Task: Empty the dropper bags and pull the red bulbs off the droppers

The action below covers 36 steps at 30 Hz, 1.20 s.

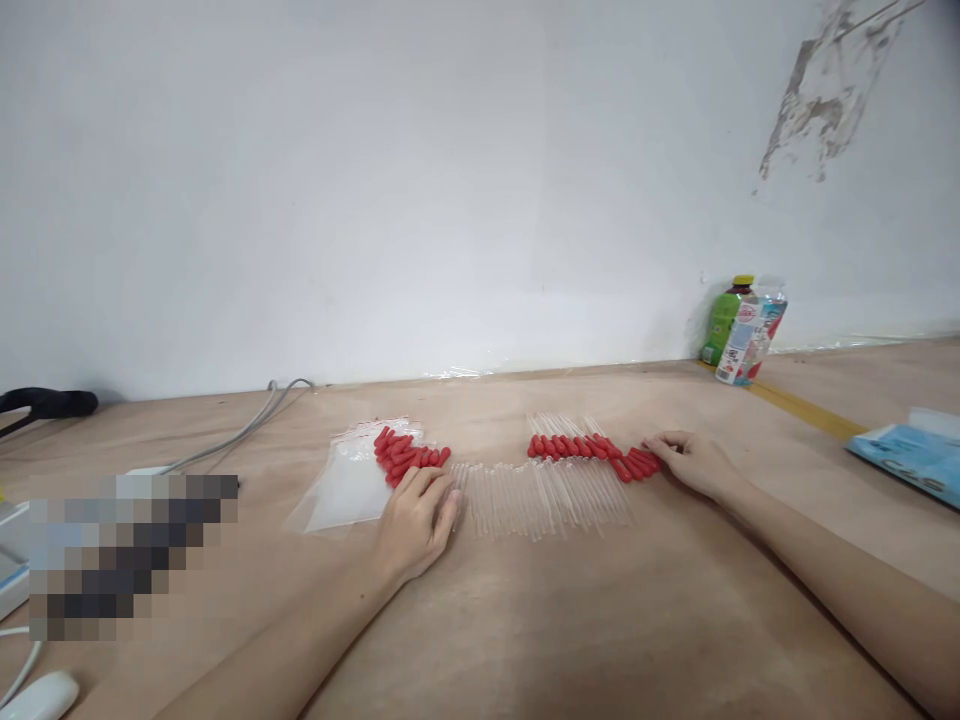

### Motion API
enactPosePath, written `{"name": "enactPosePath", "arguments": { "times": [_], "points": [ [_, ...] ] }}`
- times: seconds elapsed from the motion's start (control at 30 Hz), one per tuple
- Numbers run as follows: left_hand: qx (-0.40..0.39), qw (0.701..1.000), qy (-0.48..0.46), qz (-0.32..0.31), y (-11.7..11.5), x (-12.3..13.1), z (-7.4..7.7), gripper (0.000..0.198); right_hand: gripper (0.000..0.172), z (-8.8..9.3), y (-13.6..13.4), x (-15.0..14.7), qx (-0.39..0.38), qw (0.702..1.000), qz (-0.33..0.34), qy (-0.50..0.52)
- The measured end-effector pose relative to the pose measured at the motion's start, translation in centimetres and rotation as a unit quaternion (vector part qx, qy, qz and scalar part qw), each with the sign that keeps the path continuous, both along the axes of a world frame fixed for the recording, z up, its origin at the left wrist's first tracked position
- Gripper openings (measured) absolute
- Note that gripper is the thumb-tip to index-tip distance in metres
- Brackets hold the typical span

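My left hand (418, 517) rests on the table with its fingers apart, beside a heap of red dropper bulbs (397, 460) and the left end of a row of thin clear tubes (517, 500). Part of the heap lies on clear zip bags (352, 485). My right hand (690, 460) has its thumb and fingers closed at the end bulb of another group of red bulbs (636, 463). That group joins a line of red bulbs (566, 446) lying across the clear tubes, whose ends show above and below it.
Two bottles, one green (720, 325) and one with a printed label (744, 340), stand by the wall at the right. A blue packet (911, 458) lies at the right edge. Grey cables (255, 420), a blurred-out object (135, 550) and a white mouse (45, 697) are at the left.
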<state>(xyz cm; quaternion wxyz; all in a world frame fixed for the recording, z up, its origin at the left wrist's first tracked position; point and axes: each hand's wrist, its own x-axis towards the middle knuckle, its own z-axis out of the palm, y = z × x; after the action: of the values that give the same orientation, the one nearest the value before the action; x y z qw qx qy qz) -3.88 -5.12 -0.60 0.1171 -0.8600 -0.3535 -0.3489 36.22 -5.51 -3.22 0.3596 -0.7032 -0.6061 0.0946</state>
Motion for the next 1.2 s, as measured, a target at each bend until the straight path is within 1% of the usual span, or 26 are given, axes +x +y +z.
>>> {"name": "enactPosePath", "arguments": {
  "times": [0.1,0.17,0.27,0.37,0.43,0.53,0.63,0.73,0.87,0.93,0.97,1.03,1.1,1.13,1.2],
  "points": [
    [0.004,1.000,0.007,-0.006,-0.2,0.0,0.2,0.018,0.039,-0.1,0.2,0.1,0.004,1.000,-0.017,0.012],
    [0.006,1.000,0.009,-0.011,-0.4,0.0,0.2,0.018,0.039,0.3,0.2,-0.4,0.007,0.999,-0.035,0.014],
    [0.011,1.000,0.015,-0.008,-0.5,0.0,0.3,0.017,0.035,1.5,0.2,-1.8,-0.003,0.999,-0.032,0.004],
    [0.019,0.999,0.026,-0.003,-0.6,0.0,0.4,0.017,0.032,3.1,0.3,-3.7,-0.013,0.999,-0.025,-0.045],
    [0.025,0.999,0.032,0.001,-0.7,0.0,0.4,0.016,0.033,4.0,0.5,-5.0,-0.024,0.996,-0.031,-0.076],
    [0.030,0.999,0.036,0.005,-0.7,0.1,0.5,0.016,0.038,4.7,1.0,-6.3,-0.057,0.992,-0.049,-0.104],
    [0.031,0.999,0.039,0.005,-0.8,0.1,0.5,0.016,0.034,4.9,1.3,-6.9,-0.078,0.988,-0.069,-0.112],
    [0.034,0.999,0.041,0.003,-0.7,0.2,0.3,0.016,0.030,5.3,1.4,-7.1,-0.075,0.988,-0.080,-0.105],
    [0.040,0.998,0.039,-0.004,-0.7,0.1,0.3,0.017,0.030,6.2,1.1,-7.7,-0.047,0.992,-0.086,-0.082],
    [0.044,0.998,0.039,-0.012,-0.6,0.1,0.3,0.021,0.029,6.3,0.6,-8.3,-0.019,0.996,-0.061,-0.059],
    [0.048,0.998,0.038,-0.016,-0.6,0.1,0.3,0.024,0.028,6.1,0.1,-8.8,0.005,0.998,-0.032,-0.048],
    [0.063,0.997,0.039,-0.026,-0.6,0.3,0.4,0.033,0.023,5.4,-1.1,-9.9,0.081,0.995,0.053,-0.038],
    [0.075,0.996,0.043,-0.037,-0.8,0.5,0.4,0.041,0.017,4.2,-2.6,-11.2,0.170,0.972,0.143,-0.069],
    [0.077,0.995,0.047,-0.042,-1.0,0.7,0.4,0.043,0.014,3.6,-3.4,-11.9,0.210,0.958,0.171,-0.090],
    [0.078,0.994,0.055,-0.058,-1.5,1.1,0.5,0.043,0.010,2.5,-4.7,-13.2,0.250,0.936,0.218,-0.122]
  ]
}}
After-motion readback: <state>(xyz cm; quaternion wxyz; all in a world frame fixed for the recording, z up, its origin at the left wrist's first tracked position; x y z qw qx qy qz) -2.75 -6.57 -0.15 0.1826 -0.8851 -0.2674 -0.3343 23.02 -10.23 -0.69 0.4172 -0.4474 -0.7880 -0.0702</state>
